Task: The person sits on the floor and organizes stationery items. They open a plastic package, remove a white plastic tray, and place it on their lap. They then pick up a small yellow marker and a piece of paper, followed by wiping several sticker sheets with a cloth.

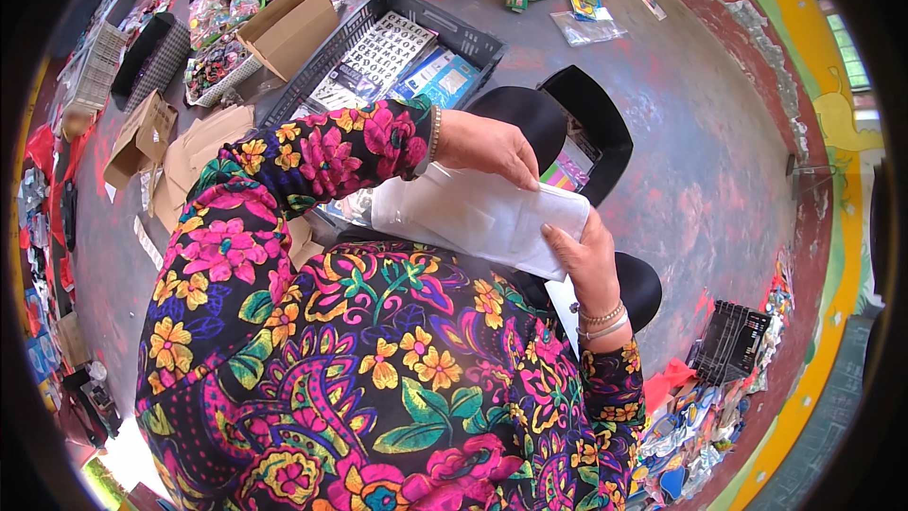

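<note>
A flat white rectangular pouch point(463, 218), partly see-through, lies across my lap in front of my body. My left hand point(494, 149) reaches over from the left and pinches the pouch's upper edge near its far right corner. Gripping the right end is my right hand point(588, 260), its thumb on top and its other fingers mostly hidden underneath. Just beyond my hands stands a black bin point(615, 137) with colourful flat items inside. What the pouch contains, if anything, cannot be made out.
A dark grey crate point(482, 43) holds letter sheets point(383, 57) and blue packets point(445, 76). To the left are cardboard boxes point(288, 28), flattened cardboard point(203, 147) and a basket of small goods point(218, 76). A black crate point(728, 341) sits among piled items at right.
</note>
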Action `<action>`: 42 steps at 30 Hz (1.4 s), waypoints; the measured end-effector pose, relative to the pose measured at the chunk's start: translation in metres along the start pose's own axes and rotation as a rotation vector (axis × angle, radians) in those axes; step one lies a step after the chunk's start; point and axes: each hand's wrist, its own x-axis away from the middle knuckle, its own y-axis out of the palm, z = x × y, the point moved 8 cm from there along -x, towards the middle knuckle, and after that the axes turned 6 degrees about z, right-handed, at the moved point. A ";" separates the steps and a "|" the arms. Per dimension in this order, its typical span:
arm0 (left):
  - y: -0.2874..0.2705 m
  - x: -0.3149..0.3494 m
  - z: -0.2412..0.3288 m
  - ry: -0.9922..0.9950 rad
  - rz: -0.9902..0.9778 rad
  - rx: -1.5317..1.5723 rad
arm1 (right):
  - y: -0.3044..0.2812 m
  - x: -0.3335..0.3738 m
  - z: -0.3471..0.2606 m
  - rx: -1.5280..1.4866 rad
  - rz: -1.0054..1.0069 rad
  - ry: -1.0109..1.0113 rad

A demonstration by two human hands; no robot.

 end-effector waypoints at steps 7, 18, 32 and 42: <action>0.004 0.007 0.035 0.227 0.048 -0.171 | 0.013 0.011 -0.005 -0.570 -0.239 0.283; -0.093 0.076 0.057 0.632 1.032 -0.638 | -0.016 0.011 0.007 -0.611 0.102 0.199; -0.024 0.132 -0.136 0.158 1.146 1.101 | 0.007 0.005 0.021 -0.838 0.237 0.149; -0.036 0.078 -0.107 0.205 0.817 1.214 | 0.023 0.008 0.042 -0.948 0.117 0.304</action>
